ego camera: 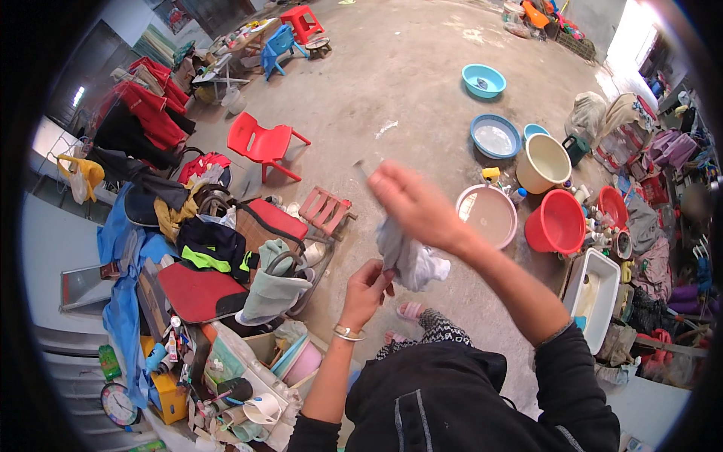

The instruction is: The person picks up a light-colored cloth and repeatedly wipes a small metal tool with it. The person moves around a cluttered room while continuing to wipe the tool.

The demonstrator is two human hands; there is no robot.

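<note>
My left hand (364,291), with bangles at its wrist, pinches the edge of a crumpled grey and white cloth (404,254) in front of my body. The cloth hangs in loose folds above the concrete floor. Over its upper part is my right hand (418,206), blurred, its fingers pointing up and left. A short thin object (359,165) shows just beyond those fingertips; its kind is unclear, and so is whether the hand holds it. The right palm is hidden, as is the top of the cloth.
On the right stand a pink-rimmed basin (513,229), a red bucket (556,221), a cream bucket (545,164), blue basins (480,135) and a white tub (610,299). To the left are a red plastic chair (262,144), a small wooden stool (326,210) and red-topped seats (195,291) piled with clothes.
</note>
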